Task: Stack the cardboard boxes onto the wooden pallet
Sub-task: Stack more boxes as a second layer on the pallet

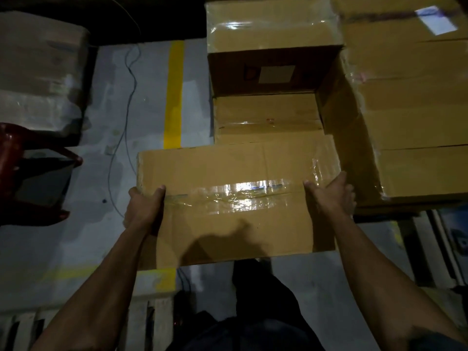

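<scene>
I hold a cardboard box in front of me with both hands, its long side across my view. My left hand grips its left end, thumb on top and the other fingers wrapped around the side, clamped on the cardboard. My right hand presses the right end the same way, thumb lying on the top face. A strip of clear tape runs along the box's top seam and glares in the light (I can read no print on this box).

At 12 o'clock from the held box sits a lower box, and behind it a taller box with a pale blank-looking label on its near face; any writing there is too dim to read. At 2 o'clock stands a stack of larger boxes wrapped in clear film, with a white label on top, blurred.

At 11 o'clock a yellow stripe runs over the grey floor, beside a thin cable. At 9 o'clock is a red plastic stool. Pale wooden slats show at 7 o'clock, near my elbow.
</scene>
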A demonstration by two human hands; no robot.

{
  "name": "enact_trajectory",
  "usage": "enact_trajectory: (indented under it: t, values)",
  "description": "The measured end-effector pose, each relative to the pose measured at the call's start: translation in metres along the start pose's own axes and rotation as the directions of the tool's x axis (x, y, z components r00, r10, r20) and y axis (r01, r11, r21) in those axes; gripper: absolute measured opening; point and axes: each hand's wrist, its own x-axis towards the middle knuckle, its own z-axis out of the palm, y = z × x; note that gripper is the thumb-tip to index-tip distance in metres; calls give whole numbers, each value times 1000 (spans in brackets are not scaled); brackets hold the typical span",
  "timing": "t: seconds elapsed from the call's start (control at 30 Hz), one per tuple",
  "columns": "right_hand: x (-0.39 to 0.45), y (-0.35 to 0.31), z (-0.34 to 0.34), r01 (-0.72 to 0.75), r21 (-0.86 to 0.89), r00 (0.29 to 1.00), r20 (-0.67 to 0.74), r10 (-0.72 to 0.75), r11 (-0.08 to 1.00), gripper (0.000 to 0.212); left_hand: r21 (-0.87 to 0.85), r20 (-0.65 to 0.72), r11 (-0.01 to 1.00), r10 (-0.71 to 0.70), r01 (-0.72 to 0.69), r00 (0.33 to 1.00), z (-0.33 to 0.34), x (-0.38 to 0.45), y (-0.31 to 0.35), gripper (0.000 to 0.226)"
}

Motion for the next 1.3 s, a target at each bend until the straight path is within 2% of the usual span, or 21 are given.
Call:
enact_trajectory:
  t: [0.13,0.3,0.5,0.67,0.8,0.9,0.97,1.1,1.17,1.3]
  values:
    - [49,-27,7,0,-17,1000,4,0,1000,107,6,45,1000,29,-29,999,23,36,31,100]
    - [90,-44,18,-1,-44,1000,23,2,999,108,14,66,998,56,-57,996,46,66,52,102]
    - [109,-51,41,0,-118,993,121,15,993,106,-46,195,998,39,-31,980,64,94,40,114]
    - [108,-59,47,-2,-212,991,129,30,977,108,-36,225,999,41,-34,973,65,108,38,109]
    - [87,-63,52,15,-301,995,102,17,953,92,56,209,996,58,-72,976,63,111,39,91]
    - [60,-67,61,0,-339,997,73,26,941,78,180,209,956,192,-231,959,54,119,44,94]
    - [35,-72,71,-28,-323,998,52,48,946,71,272,256,882,318,-384,913,47,131,52,98]
    - [-24,-85,105,-161,-205,986,5,165,965,67,448,355,673,471,-589,808,41,156,80,96]
    - [-57,-95,125,-268,-134,963,-20,268,954,68,461,485,518,533,-720,694,40,172,96,92]
    - [-117,-121,159,-427,-27,904,-33,426,904,76,364,705,262,550,-894,448,42,200,129,90]
